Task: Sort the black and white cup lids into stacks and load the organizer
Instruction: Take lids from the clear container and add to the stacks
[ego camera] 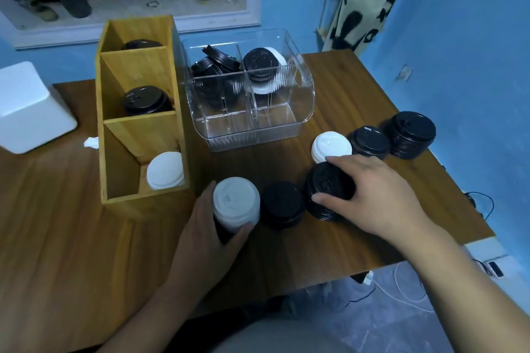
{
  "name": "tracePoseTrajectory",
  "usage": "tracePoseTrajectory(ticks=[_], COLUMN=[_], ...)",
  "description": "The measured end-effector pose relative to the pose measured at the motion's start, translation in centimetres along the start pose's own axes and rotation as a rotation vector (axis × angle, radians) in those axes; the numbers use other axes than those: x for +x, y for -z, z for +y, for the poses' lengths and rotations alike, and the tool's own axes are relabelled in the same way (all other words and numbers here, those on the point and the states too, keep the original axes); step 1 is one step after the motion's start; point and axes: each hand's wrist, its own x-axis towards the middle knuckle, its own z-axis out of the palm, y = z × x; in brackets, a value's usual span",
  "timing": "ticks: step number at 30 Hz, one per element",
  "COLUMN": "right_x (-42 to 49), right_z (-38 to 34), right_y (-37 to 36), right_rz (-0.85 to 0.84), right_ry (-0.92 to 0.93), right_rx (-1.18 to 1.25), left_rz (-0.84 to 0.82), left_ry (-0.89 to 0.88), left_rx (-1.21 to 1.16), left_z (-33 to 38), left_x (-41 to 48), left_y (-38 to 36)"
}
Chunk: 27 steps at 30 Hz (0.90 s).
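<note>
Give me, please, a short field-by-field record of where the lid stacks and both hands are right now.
left hand: fingers curled round a white-topped stack, dark lower down
right hand: grips a tilted black stack from above
loose on table: central black stack, white stack, small black stack, tall black stack
wooden organizer: far black lids, middle black lids, near white lids
clear organizer: jumbled black lids back left; black-topped white lids back right
</note>
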Motion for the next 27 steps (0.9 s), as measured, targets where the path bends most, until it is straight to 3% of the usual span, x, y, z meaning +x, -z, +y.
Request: tracePoseTrajectory(ticks=[9, 16, 21, 27], right_x=[0.0, 1.0, 0.6, 1.7], right_z=[-0.2, 0.2, 0.0, -0.7], right_y=[-0.7, -1.3, -1.6, 0.1], right_rz=[-0.068, -0.236, -0.22, -0.237], right_ry=[-0.005, -0.06, -0.032, 0.041], right_rx=[-0.049, 0.202, 0.279, 0.132], left_rz=[-0.002, 0.001, -0.002, -0.015], left_ry=[0.004, -0.025, -0.016, -0.01], left_rx=[0.017, 0.005, -0.016, -0.014], left_z=[0.2, 0.1, 0.0, -0.2], left_x=[0.0, -0.1, 0.0, 0.1], left_y=[0.0, 0.0, 0.0, 0.0])
